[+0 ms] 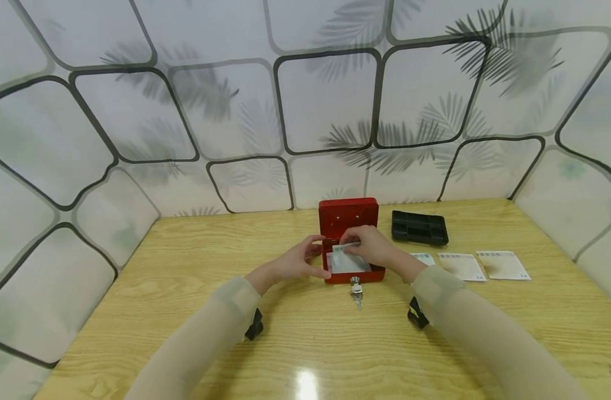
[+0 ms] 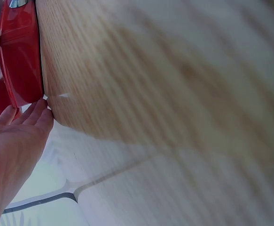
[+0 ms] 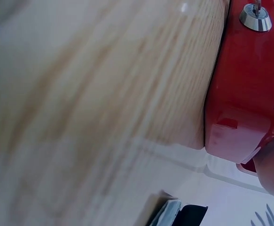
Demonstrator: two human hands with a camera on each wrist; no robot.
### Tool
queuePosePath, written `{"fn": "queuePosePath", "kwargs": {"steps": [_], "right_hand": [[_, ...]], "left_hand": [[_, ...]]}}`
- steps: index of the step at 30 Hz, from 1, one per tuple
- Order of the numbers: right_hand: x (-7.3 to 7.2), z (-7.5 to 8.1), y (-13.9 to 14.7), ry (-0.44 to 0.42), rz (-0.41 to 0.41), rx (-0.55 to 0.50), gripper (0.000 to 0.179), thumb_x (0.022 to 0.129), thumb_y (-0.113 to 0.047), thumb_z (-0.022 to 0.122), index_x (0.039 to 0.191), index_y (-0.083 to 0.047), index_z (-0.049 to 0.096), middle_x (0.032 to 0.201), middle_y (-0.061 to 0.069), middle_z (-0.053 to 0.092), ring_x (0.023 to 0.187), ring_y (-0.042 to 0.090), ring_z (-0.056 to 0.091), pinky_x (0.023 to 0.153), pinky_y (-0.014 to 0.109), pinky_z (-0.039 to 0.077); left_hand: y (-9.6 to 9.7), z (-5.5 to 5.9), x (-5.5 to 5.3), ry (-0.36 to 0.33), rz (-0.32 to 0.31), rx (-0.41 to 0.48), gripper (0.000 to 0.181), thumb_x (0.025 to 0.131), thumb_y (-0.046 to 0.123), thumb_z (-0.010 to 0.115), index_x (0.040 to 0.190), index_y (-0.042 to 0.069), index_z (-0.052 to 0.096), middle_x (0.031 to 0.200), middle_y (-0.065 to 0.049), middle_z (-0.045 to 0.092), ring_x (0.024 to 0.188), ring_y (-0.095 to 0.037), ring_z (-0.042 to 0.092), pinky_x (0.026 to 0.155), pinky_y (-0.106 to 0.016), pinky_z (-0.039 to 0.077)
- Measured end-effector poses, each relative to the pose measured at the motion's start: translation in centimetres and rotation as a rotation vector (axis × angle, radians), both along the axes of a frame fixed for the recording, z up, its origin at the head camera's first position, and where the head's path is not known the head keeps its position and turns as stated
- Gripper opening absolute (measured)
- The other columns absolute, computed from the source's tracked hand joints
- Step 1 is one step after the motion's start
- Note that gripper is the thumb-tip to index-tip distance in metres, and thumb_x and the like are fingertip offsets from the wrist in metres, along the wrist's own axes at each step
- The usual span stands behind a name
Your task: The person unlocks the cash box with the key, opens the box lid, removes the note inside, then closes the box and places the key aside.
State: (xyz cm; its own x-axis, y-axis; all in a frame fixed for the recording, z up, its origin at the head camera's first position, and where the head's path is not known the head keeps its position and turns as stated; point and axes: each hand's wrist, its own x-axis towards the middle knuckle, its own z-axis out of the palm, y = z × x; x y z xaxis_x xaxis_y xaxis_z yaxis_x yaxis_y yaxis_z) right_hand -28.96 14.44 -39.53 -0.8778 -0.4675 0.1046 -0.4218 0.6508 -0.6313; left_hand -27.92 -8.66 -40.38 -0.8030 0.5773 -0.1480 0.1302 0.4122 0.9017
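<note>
A red metal cash box (image 1: 354, 278) stands on the table with its lid (image 1: 348, 216) raised. My right hand (image 1: 374, 245) reaches into it and pinches a pale greenish banknote (image 1: 347, 263) by its far part. Under that note a pinkish one (image 1: 329, 259) shows at the left edge. My left hand (image 1: 296, 261) touches the box's left side, thumb near the front corner and fingers stretched along the side, as the left wrist view also shows for the fingers (image 2: 35, 115). Keys (image 1: 357, 294) hang from the front lock (image 3: 255, 19).
To the right of the box lie three paper notes in a row: a greenish one (image 1: 423, 258) partly behind my right arm, then two pale ones (image 1: 461, 267) (image 1: 503, 265). A black compartment tray (image 1: 419, 228) sits behind them. Patterned fabric (image 1: 325, 178) borders the wooden table (image 1: 305, 328).
</note>
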Motion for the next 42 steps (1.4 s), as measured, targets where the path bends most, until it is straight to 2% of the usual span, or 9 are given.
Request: {"fn": "queuePosePath", "kwargs": {"steps": [9, 16, 22, 27, 34, 39, 42], "right_hand": [[-0.2, 0.3, 0.2, 0.071, 0.012, -0.053, 0.009, 0.090, -0.004, 0.069, 0.099, -0.006, 0.070, 0.097, 0.005, 0.069, 0.095, 0.025, 0.064, 0.087, 0.045, 0.052], [0.0, 1.8, 1.0, 0.063, -0.022, -0.122, 0.010, 0.092, -0.007, 0.066, 0.102, -0.007, 0.070, 0.098, 0.005, 0.068, 0.097, 0.026, 0.063, 0.086, 0.045, 0.052], [0.4, 3.3, 1.9, 0.061, -0.061, -0.191, 0.009, 0.093, -0.008, 0.066, 0.101, -0.006, 0.070, 0.098, 0.006, 0.065, 0.094, 0.025, 0.063, 0.083, 0.043, 0.053], [1.2, 4.5, 3.1, 0.058, -0.050, -0.231, 0.012, 0.093, -0.008, 0.066, 0.104, -0.004, 0.069, 0.099, 0.008, 0.066, 0.092, 0.024, 0.063, 0.079, 0.040, 0.053], [3.1, 5.5, 5.5, 0.065, -0.037, -0.230, 0.010, 0.092, -0.011, 0.068, 0.101, -0.007, 0.071, 0.096, 0.005, 0.067, 0.076, 0.020, 0.061, 0.065, 0.029, 0.050], [4.8, 5.8, 7.1, 0.079, -0.053, -0.206, 0.011, 0.091, -0.011, 0.069, 0.101, -0.008, 0.071, 0.096, 0.004, 0.067, 0.081, 0.020, 0.060, 0.066, 0.027, 0.050], [5.7, 5.7, 8.2, 0.060, -0.065, -0.189, 0.012, 0.091, -0.012, 0.069, 0.102, -0.007, 0.071, 0.099, 0.005, 0.067, 0.083, 0.018, 0.062, 0.066, 0.027, 0.051]], "left_hand": [[0.0, -0.1, 0.0, -0.004, -0.002, 0.008, 0.083, 0.085, 0.012, 0.077, 0.150, 0.009, 0.026, 0.150, -0.016, 0.037, 0.139, -0.029, 0.033, 0.113, -0.043, 0.026], [0.0, -0.1, -0.1, -0.007, 0.008, -0.017, 0.083, 0.084, 0.015, 0.078, 0.149, 0.013, 0.026, 0.150, -0.014, 0.037, 0.139, -0.028, 0.032, 0.113, -0.042, 0.026], [0.0, -0.2, -0.2, -0.006, 0.012, -0.023, 0.085, 0.084, 0.016, 0.079, 0.150, 0.011, 0.026, 0.150, -0.014, 0.038, 0.139, -0.028, 0.033, 0.113, -0.042, 0.026], [0.0, -0.3, -0.2, -0.009, 0.009, -0.024, 0.085, 0.083, 0.017, 0.079, 0.150, 0.012, 0.027, 0.149, -0.013, 0.038, 0.139, -0.027, 0.033, 0.113, -0.040, 0.027], [0.1, -0.1, -0.1, 0.006, -0.001, -0.026, 0.086, 0.083, 0.016, 0.079, 0.150, 0.011, 0.026, 0.149, -0.013, 0.039, 0.139, -0.026, 0.033, 0.113, -0.040, 0.027], [0.1, -0.1, -0.1, 0.004, 0.010, -0.032, 0.085, 0.083, 0.017, 0.079, 0.150, 0.012, 0.027, 0.150, -0.013, 0.038, 0.139, -0.026, 0.033, 0.113, -0.040, 0.027], [0.1, -0.2, -0.1, -0.001, 0.014, -0.035, 0.086, 0.082, 0.018, 0.080, 0.150, 0.012, 0.027, 0.150, -0.012, 0.038, 0.139, -0.026, 0.033, 0.113, -0.040, 0.027]]}}
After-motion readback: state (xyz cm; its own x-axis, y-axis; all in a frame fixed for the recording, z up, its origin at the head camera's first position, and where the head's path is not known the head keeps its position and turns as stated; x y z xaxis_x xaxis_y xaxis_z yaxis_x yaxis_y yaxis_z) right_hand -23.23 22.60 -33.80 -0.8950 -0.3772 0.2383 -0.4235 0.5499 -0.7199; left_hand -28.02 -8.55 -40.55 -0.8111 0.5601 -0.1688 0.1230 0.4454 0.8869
